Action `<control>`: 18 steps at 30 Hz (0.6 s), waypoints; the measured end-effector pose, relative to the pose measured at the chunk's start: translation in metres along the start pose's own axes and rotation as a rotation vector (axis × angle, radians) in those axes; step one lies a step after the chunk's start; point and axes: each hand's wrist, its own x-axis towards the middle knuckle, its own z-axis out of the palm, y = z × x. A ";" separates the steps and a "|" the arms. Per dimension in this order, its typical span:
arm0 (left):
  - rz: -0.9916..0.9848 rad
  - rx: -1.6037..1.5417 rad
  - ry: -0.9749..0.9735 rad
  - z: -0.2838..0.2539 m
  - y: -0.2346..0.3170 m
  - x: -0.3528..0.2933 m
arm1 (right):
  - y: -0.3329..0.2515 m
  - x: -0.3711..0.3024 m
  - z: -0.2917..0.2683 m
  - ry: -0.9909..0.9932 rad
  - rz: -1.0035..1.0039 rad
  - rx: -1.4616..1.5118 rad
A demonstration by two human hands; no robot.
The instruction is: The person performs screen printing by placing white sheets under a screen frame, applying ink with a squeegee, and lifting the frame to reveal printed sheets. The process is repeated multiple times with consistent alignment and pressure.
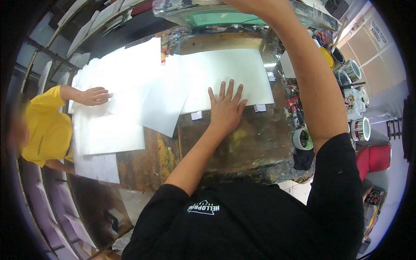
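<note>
My left hand (227, 106) lies flat with its fingers spread, palm down on a white sheet (225, 65) near its front edge. Small white tabs (260, 108) sit along the edges of this sheet. My right arm stretches far forward to the top of the picture. There my right hand (255, 5) is at a raised frame with a green panel (221, 18); its fingers are cut off by the picture's edge, so its grip cannot be seen. Another loose white sheet (162, 104) overlaps the left end of the one under my left hand.
At the left, a person in a yellow shirt (47, 125) rests a hand (93, 96) on a stack of white sheets (112, 134). The paint-stained table (234, 147) holds a white tub (303, 138) at right. Several paint cans (351, 69) stand beyond, near a red chair (379, 157). Racks (56, 208) line the left.
</note>
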 end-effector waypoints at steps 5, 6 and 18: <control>0.005 0.053 0.013 0.023 0.006 0.006 | -0.003 -0.007 0.002 -0.020 -0.035 0.039; 0.011 0.039 0.017 0.023 0.005 0.005 | -0.006 -0.006 -0.005 -0.086 -0.003 0.042; 0.043 -0.009 0.049 0.022 0.010 0.007 | -0.009 0.003 -0.016 -0.117 0.055 0.022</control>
